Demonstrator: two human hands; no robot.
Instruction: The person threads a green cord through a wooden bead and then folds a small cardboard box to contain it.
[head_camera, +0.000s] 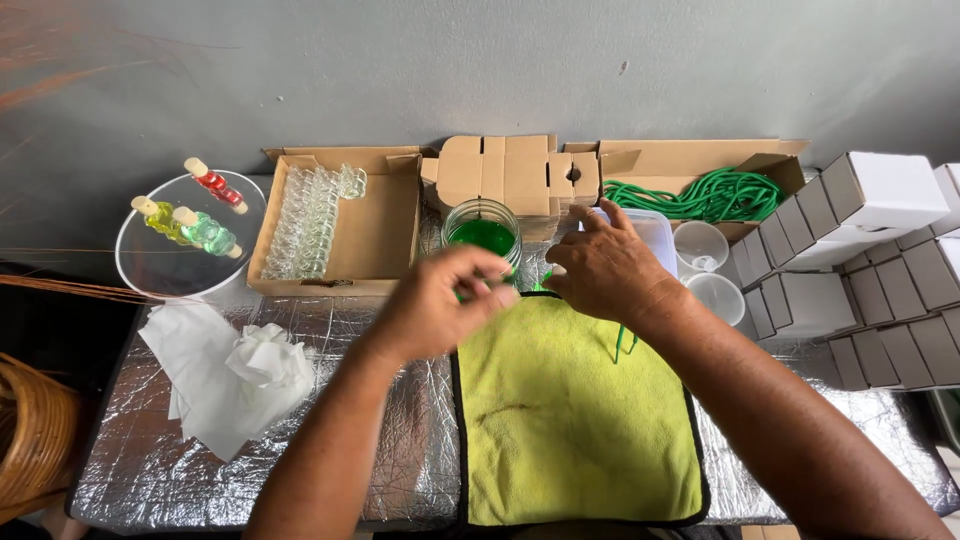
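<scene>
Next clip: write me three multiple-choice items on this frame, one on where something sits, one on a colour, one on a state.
1. Where is the coil of green cord?
A. In the open cardboard box at the back right
B. On the yellow cloth
C. On the round clear tray

2. What colour is the liquid in the glass jar?
A. Red
B. Green
C. Blue

3. How is the glass jar?
A. Lidded
B. Tipped over
C. Upright and open

Answers:
1 A: the green cord lies inside the cardboard box.
2 B: the glass jar holds green liquid.
3 C: its mouth shows no lid, just beyond the left hand and right hand.
</scene>
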